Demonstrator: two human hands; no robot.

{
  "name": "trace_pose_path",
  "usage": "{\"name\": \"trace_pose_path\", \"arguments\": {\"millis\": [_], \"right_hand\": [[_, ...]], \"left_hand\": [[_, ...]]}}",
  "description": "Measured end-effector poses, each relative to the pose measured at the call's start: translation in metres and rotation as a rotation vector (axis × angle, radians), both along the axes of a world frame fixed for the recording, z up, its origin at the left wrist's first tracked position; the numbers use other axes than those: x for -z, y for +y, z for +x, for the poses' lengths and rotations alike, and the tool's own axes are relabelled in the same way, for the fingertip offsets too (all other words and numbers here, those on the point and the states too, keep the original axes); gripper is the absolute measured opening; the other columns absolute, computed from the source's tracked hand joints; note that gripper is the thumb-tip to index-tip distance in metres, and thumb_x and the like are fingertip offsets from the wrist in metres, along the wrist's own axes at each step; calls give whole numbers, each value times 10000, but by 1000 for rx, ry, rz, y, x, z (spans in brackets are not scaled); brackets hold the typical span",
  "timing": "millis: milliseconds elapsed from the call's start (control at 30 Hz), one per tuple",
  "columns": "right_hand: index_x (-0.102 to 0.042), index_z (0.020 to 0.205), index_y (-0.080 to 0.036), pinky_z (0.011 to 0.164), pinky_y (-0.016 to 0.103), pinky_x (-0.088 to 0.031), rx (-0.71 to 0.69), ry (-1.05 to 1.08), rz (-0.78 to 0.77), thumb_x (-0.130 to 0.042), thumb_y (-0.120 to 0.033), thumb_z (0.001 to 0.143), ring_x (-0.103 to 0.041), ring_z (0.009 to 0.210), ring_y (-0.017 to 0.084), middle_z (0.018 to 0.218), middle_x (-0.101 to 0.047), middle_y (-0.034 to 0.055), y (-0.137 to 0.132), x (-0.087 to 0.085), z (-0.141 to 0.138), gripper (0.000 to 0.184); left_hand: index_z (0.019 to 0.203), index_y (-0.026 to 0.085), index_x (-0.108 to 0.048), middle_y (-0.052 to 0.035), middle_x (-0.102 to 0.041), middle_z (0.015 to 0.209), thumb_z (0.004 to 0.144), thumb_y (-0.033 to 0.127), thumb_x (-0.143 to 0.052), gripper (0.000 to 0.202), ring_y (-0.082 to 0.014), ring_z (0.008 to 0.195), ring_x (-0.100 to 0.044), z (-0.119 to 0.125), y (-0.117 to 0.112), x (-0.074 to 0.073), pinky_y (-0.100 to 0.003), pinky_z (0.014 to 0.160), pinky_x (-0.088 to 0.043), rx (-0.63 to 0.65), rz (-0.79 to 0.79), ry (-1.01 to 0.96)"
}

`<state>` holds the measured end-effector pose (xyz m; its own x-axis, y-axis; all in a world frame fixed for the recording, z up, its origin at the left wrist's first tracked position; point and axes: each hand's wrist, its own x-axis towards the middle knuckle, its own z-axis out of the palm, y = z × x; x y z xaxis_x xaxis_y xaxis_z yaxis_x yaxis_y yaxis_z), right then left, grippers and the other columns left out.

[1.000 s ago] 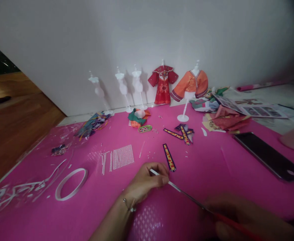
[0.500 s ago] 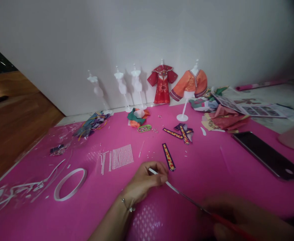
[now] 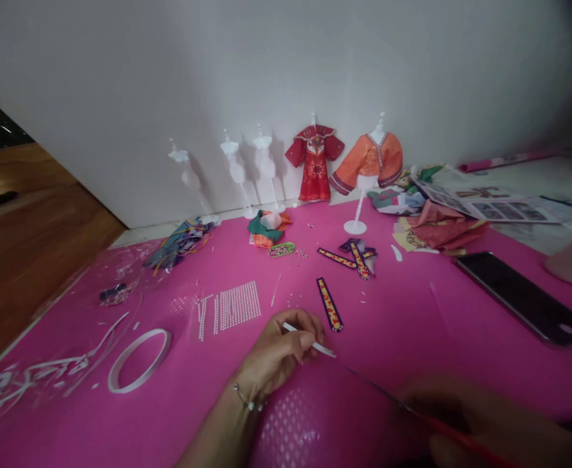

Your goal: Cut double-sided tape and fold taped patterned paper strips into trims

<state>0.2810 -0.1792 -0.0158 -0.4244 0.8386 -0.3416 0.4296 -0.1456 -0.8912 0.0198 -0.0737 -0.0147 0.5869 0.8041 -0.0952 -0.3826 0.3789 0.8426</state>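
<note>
Between thumb and fingers, my left hand [image 3: 288, 344] pinches a narrow white strip [image 3: 322, 350] that looks like tape. Its end sticks out to the lower right. My right hand [image 3: 481, 409], dark and blurred at the lower right, is closed around a red-handled tool [image 3: 442, 426] with a long, thin metal tip. Blur hides whether it is scissors or tweezers. The tool's tip points at the strip's end, with a small gap between them. Just beyond my left hand lies a purple-edged, yellow-and-red patterned fabric piece [image 3: 330, 304].
A white tape roll [image 3: 113, 377] and tangled white strips [image 3: 32, 374] lie left, near a rhinestone sheet [image 3: 240, 305]. Small doll forms stand behind, one in an orange jacket [image 3: 368, 159], beside a red robe [image 3: 314, 166]. A phone [image 3: 520, 296] and fabric pieces [image 3: 444, 227] lie right.
The tool's tip has drawn away from the strip toward the lower right. My left hand has shifted slightly left, with the strip still pinched.
</note>
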Motion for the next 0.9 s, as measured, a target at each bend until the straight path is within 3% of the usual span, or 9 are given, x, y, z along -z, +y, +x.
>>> {"name": "trace_pose_path", "arguments": {"millis": [133,300,467,900], "right_hand": [[-708,1134,-233,638,275,-510,-4,45,-67,-655,-575,795,-633,762,213,935,-701,53,4,5,5,485],[-677,1184,-262,548,239,-477,-17,59,-164,-624,-607,811,-594,640,166,823,-685,34,6,-5,-5,511],[-687,1162,-276,535,250,-483,-3,79,-119,-630,-601,809,-603,644,187,796,-685,47,7,-11,-12,483],[-680,1188,-268,541,245,-490,-31,53,-83,-633,-644,786,-592,619,177,745,-663,28,8,-5,-10,553]], "left_hand": [[629,150,-620,2,-578,619,631,288,-819,242,-79,523,-442,0,0,0,-186,462,-302,10,-20,-37],[639,145,-636,-5,-595,629,640,277,-815,222,-76,513,-449,1,-1,1,-187,461,-305,30,-28,-55],[641,140,-647,-6,-596,626,651,257,-806,198,-70,504,-444,2,-1,2,-187,462,-303,33,-32,-59],[625,135,-653,-19,-611,629,633,220,-813,182,-74,508,-454,4,-3,1,-177,450,-313,24,-48,-50]]}}
